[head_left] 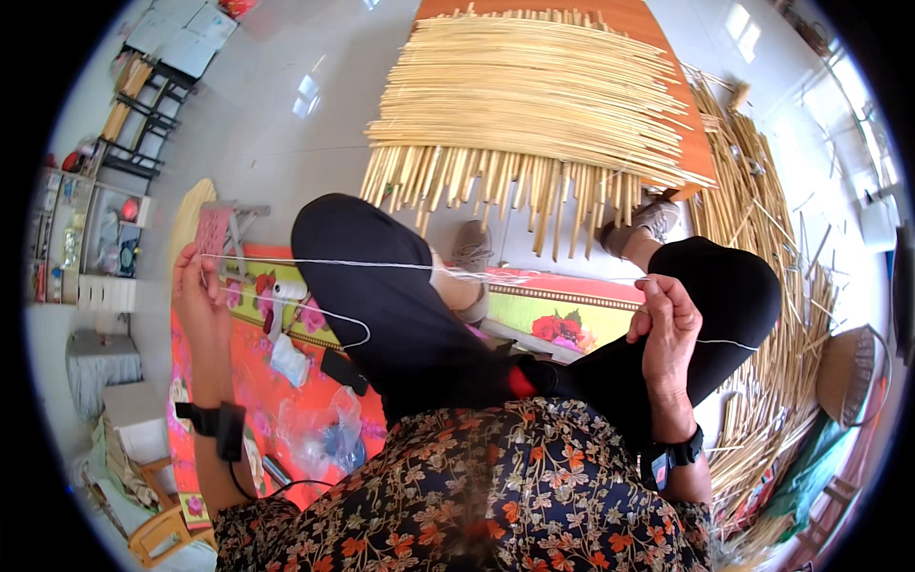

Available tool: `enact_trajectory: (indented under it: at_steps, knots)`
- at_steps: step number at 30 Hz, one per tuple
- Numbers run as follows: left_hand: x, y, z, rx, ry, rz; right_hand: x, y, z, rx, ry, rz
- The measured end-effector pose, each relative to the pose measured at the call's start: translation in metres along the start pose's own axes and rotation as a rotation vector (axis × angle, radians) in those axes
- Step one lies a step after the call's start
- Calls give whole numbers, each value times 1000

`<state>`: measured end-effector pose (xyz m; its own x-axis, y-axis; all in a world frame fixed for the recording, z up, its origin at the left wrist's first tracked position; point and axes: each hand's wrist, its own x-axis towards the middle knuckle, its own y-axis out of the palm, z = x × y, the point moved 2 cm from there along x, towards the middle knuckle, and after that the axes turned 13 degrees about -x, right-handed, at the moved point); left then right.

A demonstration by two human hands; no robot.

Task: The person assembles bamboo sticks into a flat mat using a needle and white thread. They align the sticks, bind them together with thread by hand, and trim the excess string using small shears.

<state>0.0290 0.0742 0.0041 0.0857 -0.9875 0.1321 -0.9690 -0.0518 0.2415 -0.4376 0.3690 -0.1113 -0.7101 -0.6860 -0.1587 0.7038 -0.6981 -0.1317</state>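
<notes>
White string (381, 264) stretches across my lap in several strands, drawn out between my two hands. At the left, the raised fingers of my left hand (198, 284) pinch one end of it. My right hand (669, 319) is closed in a loose fist above my right thigh, with the other end between thumb and fingers. A slack loop of the string (357, 329) hangs over my left thigh, and a loose tail (729, 342) lies across the right one. Beyond my knees, a layer of straw-coloured stalks (524, 81) covers most of an orange-brown table.
More long stalks (762, 210) are heaped on the floor at the right, near a woven basket (851, 377). Left of my lap, a red floral cloth (243, 381) bears a clear plastic bag (324, 429) and a white spool (289, 289). A small folding stool (229, 224) stands beyond it.
</notes>
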Motion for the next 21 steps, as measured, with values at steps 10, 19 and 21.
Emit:
enact_trajectory:
  at_steps: [10,19,21]
  knots:
    - [78,-321,-15,604,-70,-456,2,2,-7,120,6,-20]
    - [-61,81,13,696,95,593,2,-3,-6,85,-46,-70]
    - [-109,141,28,787,209,943,2,-4,-9,109,-49,-71]
